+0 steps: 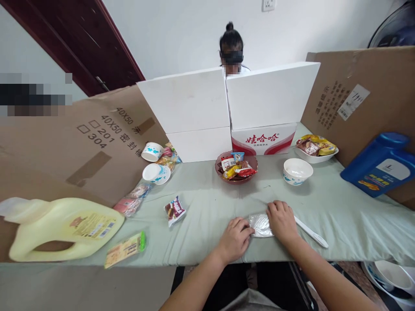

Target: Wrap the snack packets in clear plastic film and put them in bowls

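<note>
Near the table's front edge a shiny, see-through plastic packet (260, 225) lies flat on the cloth between my hands. My left hand (236, 238) has its fingers curled on the packet's left end. At the other end, my right hand (282, 219) grips the packet, its bent fingers covering that side. What is inside the packet cannot be made out. A white plastic utensil (311, 232) slants out beside my right hand, its far end hidden behind that hand. Beyond the hands stands a pink glass bowl (236, 177) of wrapped snacks.
A white bowl (298, 170), a snack dish (319, 159) and a blue jug (379, 166) are right. Left lie a snack pack (175, 211), paper cups (156, 173), a green-capped pack (126, 249) and a yellow jug (68, 229). White boxes (197, 108) stand behind; a person sits beyond.
</note>
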A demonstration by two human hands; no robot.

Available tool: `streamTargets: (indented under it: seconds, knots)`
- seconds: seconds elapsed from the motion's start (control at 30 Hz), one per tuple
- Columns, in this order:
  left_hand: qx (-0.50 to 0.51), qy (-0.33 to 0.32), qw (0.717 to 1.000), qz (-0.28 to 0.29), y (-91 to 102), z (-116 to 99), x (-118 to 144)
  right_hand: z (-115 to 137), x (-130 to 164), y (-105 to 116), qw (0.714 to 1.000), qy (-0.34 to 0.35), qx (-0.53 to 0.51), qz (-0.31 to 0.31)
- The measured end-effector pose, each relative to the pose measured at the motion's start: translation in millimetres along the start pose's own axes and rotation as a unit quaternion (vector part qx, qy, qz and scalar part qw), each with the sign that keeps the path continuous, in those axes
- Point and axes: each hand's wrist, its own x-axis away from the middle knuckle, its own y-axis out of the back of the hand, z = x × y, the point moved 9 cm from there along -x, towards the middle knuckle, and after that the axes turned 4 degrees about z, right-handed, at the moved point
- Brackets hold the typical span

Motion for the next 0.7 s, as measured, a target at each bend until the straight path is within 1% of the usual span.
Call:
streamTargets:
  seconds: [0.03,0.07,0.13,0.17,0.2,0.27,0.33,0.4,0.47,0.5,0.57,0.6,0.63,0.67,0.7]
  knots:
    - [0.004,0.002,1.0,-0.001,0.6,0.0,0.0,5.8,2.3,4.4,0.999,0.029,-0.017,-0.016]
    - [0.009,0.003,1.0,-0.001,0.8,0.1,0.1,16.5,6.4,7.2,0.996,0.078,-0.043,-0.027]
    - [0.026,0.005,1.0,-0.008,1.9,1.0,0.7,42.5,19.6,8.3,0.977,0.186,-0.102,-0.03]
    - [0.036,0.007,0.999,-0.018,3.4,2.1,1.2,53.1,26.6,6.0,0.966,0.225,-0.123,-0.021]
    - [0.047,0.009,0.998,-0.032,5.6,3.6,2.0,60.3,32.3,1.9,0.96,0.245,-0.133,-0.007]
    - [0.07,0.024,0.995,-0.07,11.6,9.1,4.1,65.4,40.2,-6.5,0.96,0.248,-0.132,0.013]
    - [0.088,0.048,0.99,-0.099,16.6,15.9,6.1,65.3,46.8,-13.8,0.96,0.248,-0.125,0.038]
    - [0.099,0.067,0.987,-0.106,18.4,20.1,6.4,61.4,51.9,-18.1,0.958,0.248,-0.127,0.071]
    - [0.098,0.07,0.988,-0.098,18.0,19.9,4.8,54.2,52.5,-16.3,0.95,0.259,-0.14,0.102]
    - [0.096,0.067,0.989,-0.093,17.5,18.9,3.8,47.9,48.9,-11.2,0.947,0.264,-0.15,0.106]
    - [0.091,0.061,0.99,-0.084,16.0,17.2,2.0,25.8,29.7,8.7,0.949,0.259,-0.162,0.078]
    - [0.089,0.059,0.991,-0.082,15.4,17.0,1.4,8.8,13.7,22.4,0.957,0.239,-0.159,0.048]
    - [0.088,0.06,0.991,-0.08,14.6,17.4,1.0,-12.0,-5.6,37.6,0.968,0.203,-0.145,0.009]
    - [0.088,0.061,0.991,-0.08,13.8,18.1,0.9,-35.6,-26.7,51.2,0.981,0.151,-0.119,-0.022]
    - [0.089,0.063,0.991,-0.079,13.2,19.0,0.8,-59.8,-47.9,61.5,0.992,0.091,-0.082,-0.037]
